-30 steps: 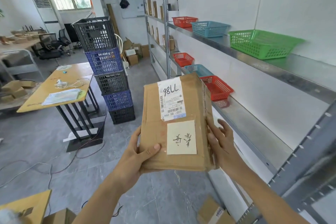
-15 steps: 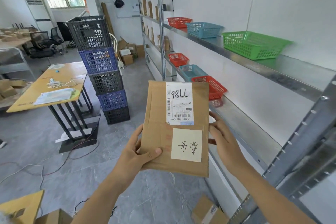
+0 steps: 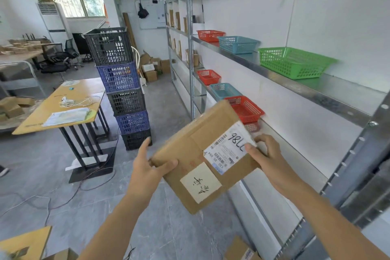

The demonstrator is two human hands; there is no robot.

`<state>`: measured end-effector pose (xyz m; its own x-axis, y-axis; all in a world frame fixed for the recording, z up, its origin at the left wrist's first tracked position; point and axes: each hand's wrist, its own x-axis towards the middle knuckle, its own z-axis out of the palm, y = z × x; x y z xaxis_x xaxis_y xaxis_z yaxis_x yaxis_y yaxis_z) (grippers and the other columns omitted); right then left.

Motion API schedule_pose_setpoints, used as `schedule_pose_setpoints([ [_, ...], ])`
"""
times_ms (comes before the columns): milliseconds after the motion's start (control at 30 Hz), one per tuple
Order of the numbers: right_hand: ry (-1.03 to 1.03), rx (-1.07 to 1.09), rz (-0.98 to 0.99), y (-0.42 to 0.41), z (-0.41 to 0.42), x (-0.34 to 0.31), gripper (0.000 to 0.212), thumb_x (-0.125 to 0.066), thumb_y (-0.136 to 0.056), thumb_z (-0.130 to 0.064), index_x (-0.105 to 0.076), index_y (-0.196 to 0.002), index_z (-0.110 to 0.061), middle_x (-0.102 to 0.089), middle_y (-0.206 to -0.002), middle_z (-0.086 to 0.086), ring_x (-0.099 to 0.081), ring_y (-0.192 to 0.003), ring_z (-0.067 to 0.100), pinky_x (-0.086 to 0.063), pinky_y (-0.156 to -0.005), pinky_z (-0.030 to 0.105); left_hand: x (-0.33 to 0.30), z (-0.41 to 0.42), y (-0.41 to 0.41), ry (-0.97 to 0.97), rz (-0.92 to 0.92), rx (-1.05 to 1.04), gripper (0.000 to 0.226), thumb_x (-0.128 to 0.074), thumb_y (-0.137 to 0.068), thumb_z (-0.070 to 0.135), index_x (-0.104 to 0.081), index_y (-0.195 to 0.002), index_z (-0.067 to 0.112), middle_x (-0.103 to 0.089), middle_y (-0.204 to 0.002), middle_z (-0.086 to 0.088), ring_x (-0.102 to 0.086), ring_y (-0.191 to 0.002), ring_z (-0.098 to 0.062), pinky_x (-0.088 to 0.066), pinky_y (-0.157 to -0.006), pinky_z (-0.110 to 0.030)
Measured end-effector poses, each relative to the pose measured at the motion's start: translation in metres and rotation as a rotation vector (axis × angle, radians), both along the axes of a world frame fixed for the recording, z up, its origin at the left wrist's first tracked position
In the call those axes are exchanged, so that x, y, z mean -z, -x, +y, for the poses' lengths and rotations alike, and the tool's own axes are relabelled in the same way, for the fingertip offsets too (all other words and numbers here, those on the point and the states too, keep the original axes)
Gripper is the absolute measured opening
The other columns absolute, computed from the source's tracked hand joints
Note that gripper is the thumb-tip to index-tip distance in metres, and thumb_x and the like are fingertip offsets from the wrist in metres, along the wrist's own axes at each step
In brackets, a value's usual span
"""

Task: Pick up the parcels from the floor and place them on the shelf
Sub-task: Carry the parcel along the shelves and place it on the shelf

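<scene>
I hold a flat brown cardboard parcel in front of me, tilted with its far end toward the shelf. It carries a white shipping label and a pale handwritten note. My left hand grips its left edge, thumb on top. My right hand grips the right edge over the label. The metal shelf runs along the right wall, and the parcel's far corner hangs near the middle level's red basket. Another small parcel lies on the floor below.
Red, blue and green baskets sit on the shelf levels. A stack of black and blue crates stands on the left of the aisle, beside a yellow table. Cardboard boxes are piled at the far end. Cables trail over the grey floor.
The parcel has been turned clockwise and swung right toward the middle shelf level. My right hand has shifted up onto the labelled end.
</scene>
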<state>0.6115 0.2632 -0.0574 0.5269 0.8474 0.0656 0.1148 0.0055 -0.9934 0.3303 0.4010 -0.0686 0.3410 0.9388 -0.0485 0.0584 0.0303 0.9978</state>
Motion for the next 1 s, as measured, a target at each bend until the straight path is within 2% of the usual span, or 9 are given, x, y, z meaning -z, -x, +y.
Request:
schedule_pose_setpoints([
  [100, 0.113, 0.000, -0.142, 0.004, -0.003, 0.011, 0.025, -0.066, -0.096, -0.042, -0.054, -0.116, -0.034, -0.066, -0.129, 0.002, -0.065, -0.111, 0.012, -0.054, -0.101, 0.047, 0.004, -0.005, -0.012, 0.149, -0.085, -0.091, 0.077, -0.090, -0.069, 0.046, -0.066, -0.134, 0.010, -0.076, -0.126, -0.010, -0.074, -0.111, -0.028, -0.057, -0.102, -0.047],
  [167, 0.165, -0.035, -0.242, 0.009, -0.006, 0.011, 0.041, -0.060, -0.099, -0.046, -0.049, -0.138, -0.045, -0.065, -0.133, -0.012, -0.061, -0.122, 0.008, -0.056, -0.102, 0.042, 0.010, -0.008, -0.018, 0.211, -0.021, -0.076, 0.041, -0.072, -0.094, 0.041, -0.068, -0.129, 0.022, -0.079, -0.120, -0.007, -0.074, -0.107, -0.027, -0.057, -0.099, -0.053],
  [267, 0.298, -0.191, -0.340, 0.015, -0.011, 0.003, 0.052, -0.044, -0.107, -0.042, -0.026, -0.155, -0.052, -0.057, -0.136, -0.023, -0.054, -0.122, 0.005, -0.049, -0.086, 0.009, 0.013, -0.012, -0.016, 0.361, 0.024, 0.037, 0.022, -0.047, -0.105, 0.054, -0.056, -0.126, 0.052, -0.076, -0.122, 0.005, -0.072, -0.112, -0.027, -0.059, -0.084, -0.056],
  [367, 0.328, -0.259, -0.341, 0.017, -0.013, 0.007, 0.050, -0.039, -0.109, -0.040, -0.015, -0.148, -0.061, -0.052, -0.127, -0.040, -0.055, -0.119, -0.003, -0.040, -0.076, -0.002, 0.020, -0.010, -0.008, 0.442, 0.049, 0.120, 0.034, -0.035, -0.105, 0.061, -0.044, -0.138, 0.061, -0.076, -0.127, 0.001, -0.075, -0.110, -0.035, -0.061, -0.063, -0.053],
  [500, 0.245, -0.245, -0.193, 0.023, -0.014, 0.010, 0.043, -0.039, -0.111, -0.029, -0.028, -0.129, -0.066, -0.056, -0.119, -0.046, -0.055, -0.102, -0.034, -0.045, -0.077, -0.004, 0.025, -0.013, -0.001, 0.459, 0.078, 0.155, 0.039, -0.035, -0.103, 0.064, -0.040, -0.141, 0.060, -0.073, -0.130, 0.003, -0.071, -0.114, -0.034, -0.061, -0.080, -0.070],
  [633, 0.212, -0.275, -0.181, 0.024, -0.011, 0.011, 0.043, -0.042, -0.110, -0.027, -0.034, -0.126, -0.066, -0.059, -0.103, -0.060, -0.056, -0.100, -0.033, -0.048, -0.080, -0.002, 0.024, -0.016, 0.001, 0.441, 0.072, 0.153, 0.042, -0.035, -0.104, 0.063, -0.041, -0.145, 0.057, -0.072, -0.130, 0.006, -0.070, -0.115, -0.028, -0.060, -0.086, -0.069],
  [800, 0.070, -0.080, -0.121, 0.012, -0.003, 0.012, 0.034, -0.070, -0.096, -0.029, -0.057, -0.125, -0.042, -0.064, -0.138, -0.022, -0.060, -0.127, -0.005, -0.055, -0.104, 0.032, 0.000, -0.012, -0.003, 0.319, 0.107, 0.140, 0.032, -0.039, -0.105, 0.059, -0.045, -0.135, 0.067, -0.069, -0.131, 0.014, -0.068, -0.114, -0.018, -0.060, -0.090, -0.064],
  [900, -0.065, 0.030, 0.004, 0.005, 0.004, 0.001, 0.041, -0.079, -0.088, -0.013, -0.050, -0.115, -0.022, -0.062, -0.138, 0.013, -0.067, -0.124, 0.031, -0.062, -0.086, 0.044, -0.036, -0.005, -0.008, 0.127, 0.185, 0.160, 0.034, -0.044, -0.107, 0.052, -0.044, -0.130, 0.076, -0.072, -0.128, 0.018, -0.068, -0.113, -0.011, -0.059, -0.091, -0.049],
  [1000, -0.167, 0.054, 0.109, -0.005, 0.002, -0.023, 0.065, -0.081, -0.082, -0.013, -0.043, -0.124, -0.044, -0.057, -0.139, 0.011, -0.068, -0.118, 0.036, -0.066, -0.069, 0.045, -0.079, 0.003, -0.011, -0.161, 0.223, 0.186, 0.040, -0.056, -0.104, 0.044, -0.050, -0.120, 0.080, -0.070, -0.138, 0.011, -0.068, -0.121, -0.016, -0.055, -0.104, -0.045],
])
